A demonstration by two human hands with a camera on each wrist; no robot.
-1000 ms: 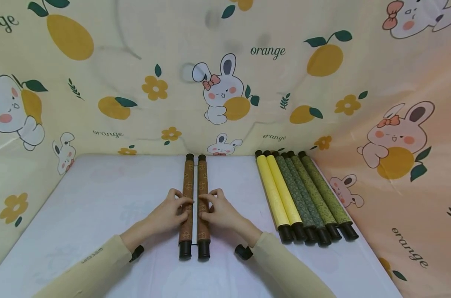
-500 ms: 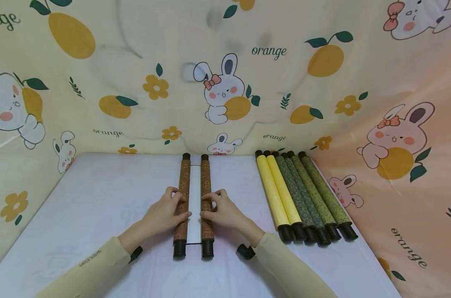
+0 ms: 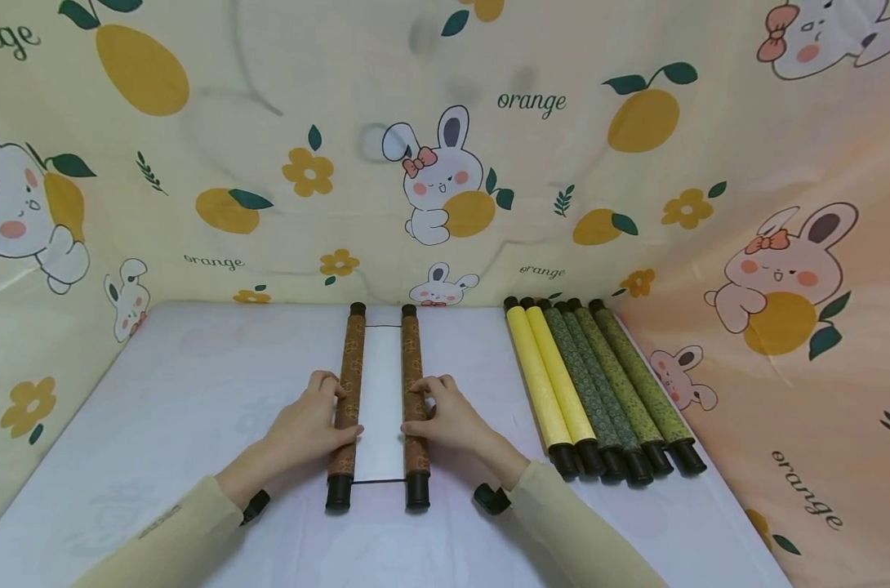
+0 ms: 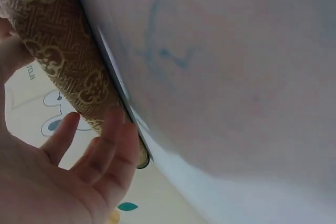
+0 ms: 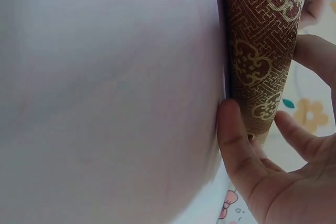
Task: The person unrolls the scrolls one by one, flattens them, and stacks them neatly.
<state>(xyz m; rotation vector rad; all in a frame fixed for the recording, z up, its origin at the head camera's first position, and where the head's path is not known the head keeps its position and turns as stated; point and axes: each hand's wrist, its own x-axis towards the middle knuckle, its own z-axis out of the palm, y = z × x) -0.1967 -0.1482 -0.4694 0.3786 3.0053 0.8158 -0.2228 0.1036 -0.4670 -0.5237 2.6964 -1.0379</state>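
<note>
A brown brocade scroll with gold patterning and black end knobs lies partly unrolled at the middle of the table. Its left roll (image 3: pixel 352 351) and right roll (image 3: pixel 411 351) stand apart, with a strip of white paper (image 3: pixel 382 400) showing between them. My left hand (image 3: pixel 301 425) grips the left roll, thumb across its top and fingers along its outer side. The right hand (image 3: pixel 452 420) holds the other roll in a mirrored way. Close up, the patterned cloth (image 4: pixel 68 51) fills a corner of the left wrist view, and the brocade (image 5: pixel 257 51) also shows in the right wrist view.
Several rolled scrolls lie side by side at the right: yellow ones (image 3: pixel 540 376), dark green ones (image 3: pixel 592 384) and olive ones (image 3: pixel 636 376). The white table (image 3: pixel 195 367) ends at a cloth backdrop (image 3: pixel 269 163) printed with rabbits and oranges.
The two rolls have moved apart, the left one farther to the left and the right one slightly right, both hands going with them. The white strip between them has widened.
</note>
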